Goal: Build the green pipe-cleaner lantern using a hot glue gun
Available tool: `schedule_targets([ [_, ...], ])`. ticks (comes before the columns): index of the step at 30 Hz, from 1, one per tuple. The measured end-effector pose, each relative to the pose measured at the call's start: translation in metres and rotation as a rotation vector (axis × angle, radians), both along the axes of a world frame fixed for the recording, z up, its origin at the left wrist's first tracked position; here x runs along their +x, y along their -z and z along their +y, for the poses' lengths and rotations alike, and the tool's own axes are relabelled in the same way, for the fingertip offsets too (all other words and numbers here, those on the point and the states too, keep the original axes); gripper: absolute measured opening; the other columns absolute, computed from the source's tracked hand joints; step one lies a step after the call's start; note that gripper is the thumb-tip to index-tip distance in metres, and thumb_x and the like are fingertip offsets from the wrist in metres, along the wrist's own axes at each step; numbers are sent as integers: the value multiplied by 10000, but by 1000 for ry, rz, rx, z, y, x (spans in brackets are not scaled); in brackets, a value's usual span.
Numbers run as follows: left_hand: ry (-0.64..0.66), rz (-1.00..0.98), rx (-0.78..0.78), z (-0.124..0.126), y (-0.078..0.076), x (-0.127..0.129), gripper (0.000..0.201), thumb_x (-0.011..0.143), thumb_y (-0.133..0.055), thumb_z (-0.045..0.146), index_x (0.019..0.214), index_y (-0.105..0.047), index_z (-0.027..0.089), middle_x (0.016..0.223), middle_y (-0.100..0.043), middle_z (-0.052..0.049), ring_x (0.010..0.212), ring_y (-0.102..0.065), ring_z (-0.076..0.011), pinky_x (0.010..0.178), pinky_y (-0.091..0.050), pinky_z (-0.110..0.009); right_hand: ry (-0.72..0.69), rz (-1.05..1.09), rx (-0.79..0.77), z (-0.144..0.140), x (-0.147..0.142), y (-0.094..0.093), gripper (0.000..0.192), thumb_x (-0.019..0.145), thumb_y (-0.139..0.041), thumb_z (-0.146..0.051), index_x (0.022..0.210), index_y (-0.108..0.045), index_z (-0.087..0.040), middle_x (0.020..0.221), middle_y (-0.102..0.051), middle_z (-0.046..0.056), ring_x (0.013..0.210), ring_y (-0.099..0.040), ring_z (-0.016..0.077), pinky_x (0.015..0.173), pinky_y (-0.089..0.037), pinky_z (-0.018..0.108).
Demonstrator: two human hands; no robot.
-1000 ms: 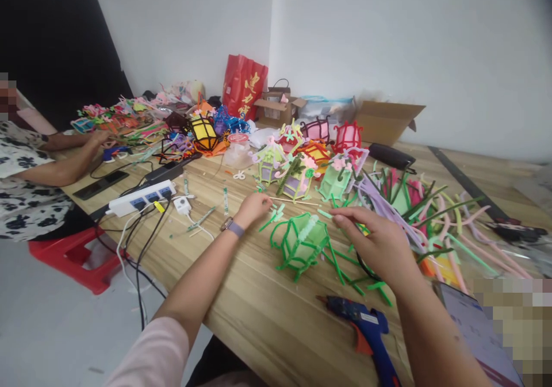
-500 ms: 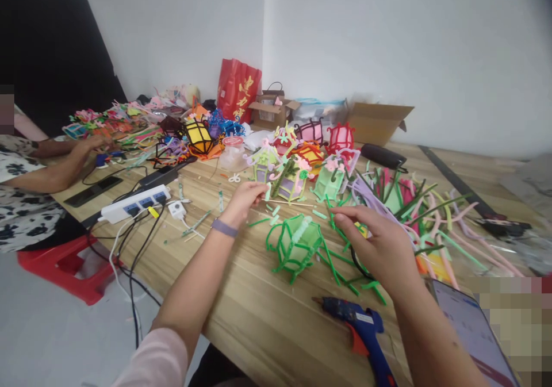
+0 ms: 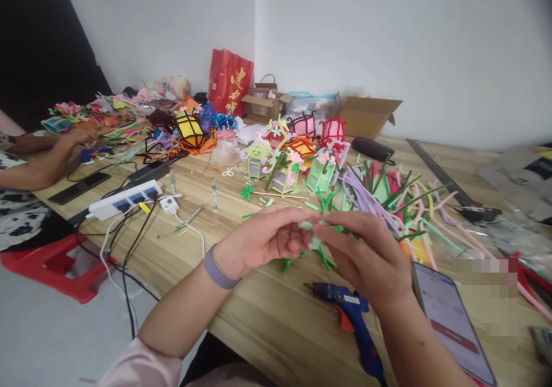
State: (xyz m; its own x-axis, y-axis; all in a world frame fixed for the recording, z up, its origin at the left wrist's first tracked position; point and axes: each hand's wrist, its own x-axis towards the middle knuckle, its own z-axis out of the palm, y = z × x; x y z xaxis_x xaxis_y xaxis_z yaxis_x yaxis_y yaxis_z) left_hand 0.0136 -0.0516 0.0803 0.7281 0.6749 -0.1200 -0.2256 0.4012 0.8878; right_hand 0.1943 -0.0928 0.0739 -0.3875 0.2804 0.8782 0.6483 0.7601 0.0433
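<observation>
Both hands hide most of the green lantern (image 3: 302,255) behind them.

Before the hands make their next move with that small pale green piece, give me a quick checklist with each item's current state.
1. Pale green piece pinched between left hand and right hand: ok.
2. Both hands fully in view: ok.
3. Green lantern frame visible behind the hands: not ok, mostly hidden.
4. Blue glue gun lying apart from both hands: ok.
5. Phone flat on the table: ok.
6. Glue on the piece: cannot tell.
</observation>
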Motion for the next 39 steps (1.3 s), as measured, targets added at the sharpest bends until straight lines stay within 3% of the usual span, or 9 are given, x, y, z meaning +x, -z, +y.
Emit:
schedule_targets([
  [2,15,-102,-27,1,-2,-11,421,674,-794,392,983,-686,129,725,-661,-19,541,-571,-58,489,-444,-147,38,113,-55,0,4,-2,210,892,-574,-98,994,-657,-262,952,-717,44,877,-684,183,756,-537,329],
  [4,-115,-108,53,7,-3,-23,443,638,-850,322,1010,-695,138,743,-678,-16,565,-591,-52,516,-456,-129,125,256,-175,4,9,-2,136,893,-592,-153,960,-648,-257,883,-709,29,828,-675,180,717,-522,316],
  [6,-284,-84,173,15,-1,-35,429,677,-822,430,967,-702,138,629,-627,15,463,-511,-35,417,-370,-123,216,347,-351,9,15,1,51,880,-625,-249,926,-648,-253,762,-675,2,692,-645,164,614,-487,290],
  [10,-557,92,567,33,10,-44,446,789,-668,574,854,-707,134,510,-493,48,396,-345,-31,374,-248,-156,200,399,-713,23,18,8,205,824,-651,-427,843,-635,-224,629,-617,-14,559,-583,146,530,-443,274],
  [15,-494,395,986,44,20,-32,306,904,-563,405,832,-702,141,800,-645,-32,580,-517,-81,533,-405,-198,111,424,-950,34,12,10,302,728,-692,-502,779,-604,-217,587,-614,-15,518,-575,147,488,-437,260],
  [24,-396,373,967,51,32,-27,192,876,-580,265,934,-722,150,782,-680,-26,611,-597,-104,626,-473,-224,156,297,-958,34,14,11,171,775,-631,-356,831,-713,-217,627,-642,-5,549,-581,149,543,-444,263],
  [28,-450,377,843,53,41,-28,209,829,-651,318,931,-716,148,768,-700,-25,670,-612,-127,633,-470,-227,175,210,-853,34,15,9,174,829,-577,-302,883,-721,-219,730,-673,19,591,-590,148,551,-446,256],
  [33,-470,394,904,54,45,-28,146,795,-693,292,860,-732,167,853,-724,-35,756,-608,-139,694,-455,-241,193,93,-726,33,14,13,183,874,-550,-260,981,-690,-210,681,-650,12,581,-593,160,539,-445,261],
  [39,-434,439,978,50,42,-23,105,801,-688,253,830,-741,167,831,-719,-47,742,-601,-145,684,-453,-252,140,-58,-522,35,10,18,161,910,-543,-202,811,-669,-188,717,-656,41,646,-627,168,585,-468,262],
])
